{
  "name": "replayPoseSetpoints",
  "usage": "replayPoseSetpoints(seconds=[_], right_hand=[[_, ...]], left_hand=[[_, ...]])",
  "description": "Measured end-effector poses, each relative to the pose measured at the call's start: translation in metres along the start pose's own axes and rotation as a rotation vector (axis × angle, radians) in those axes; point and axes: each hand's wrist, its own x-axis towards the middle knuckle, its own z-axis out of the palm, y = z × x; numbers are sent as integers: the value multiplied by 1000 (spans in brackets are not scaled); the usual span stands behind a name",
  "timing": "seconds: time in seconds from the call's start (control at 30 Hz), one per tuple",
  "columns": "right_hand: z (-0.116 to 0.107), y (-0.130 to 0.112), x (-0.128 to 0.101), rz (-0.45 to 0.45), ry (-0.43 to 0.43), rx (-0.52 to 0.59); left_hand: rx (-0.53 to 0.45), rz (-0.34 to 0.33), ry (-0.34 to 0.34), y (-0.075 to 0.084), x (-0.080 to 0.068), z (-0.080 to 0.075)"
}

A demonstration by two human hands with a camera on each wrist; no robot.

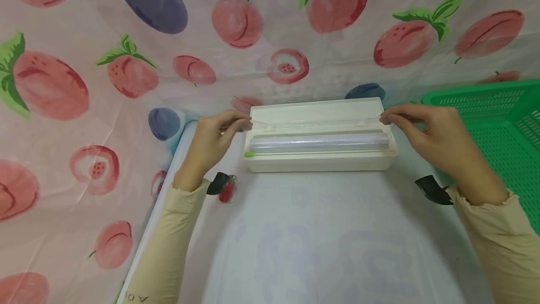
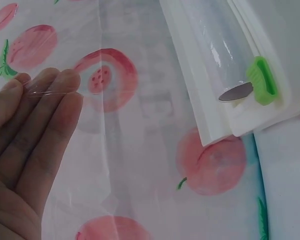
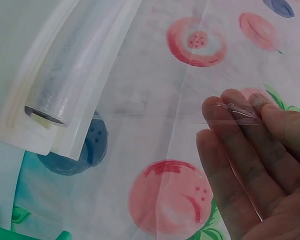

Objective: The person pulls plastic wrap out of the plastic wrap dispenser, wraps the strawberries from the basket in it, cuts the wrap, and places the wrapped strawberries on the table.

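A roll of cling film [image 1: 320, 142] lies in an opened white dispenser box [image 1: 322, 163], its lid tipped back. Between my two hands stretches the film's loose edge, a thin clear sheet [image 1: 316, 123] in front of the lid. At the box's left end, my left hand [image 1: 217, 137] pinches one corner of the film between thumb and fingers. My right hand [image 1: 434, 133] pinches the other corner past the right end. In the left wrist view a green slider [image 2: 262, 80] sits on the box edge beside the roll. Clear film [image 3: 240, 112] shows across the right fingertips.
A green plastic basket [image 1: 485, 102] stands at the right. On the white table [image 1: 320, 233], a small red item in clear wrap [image 1: 228, 190] lies near the left wrist. A fruit-patterned sheet [image 1: 236, 74] hangs behind and to the left.
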Motion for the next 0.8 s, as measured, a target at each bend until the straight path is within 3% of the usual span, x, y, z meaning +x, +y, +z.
replayPoseSetpoints(seconds=[0.5,0.8], right_hand=[[-10,-7,2,0,8,-24],[-15,-11,4,20,39,18]], left_hand=[[27,8,-2,10,1,-11],[-28,27,16,15,1,-17]])
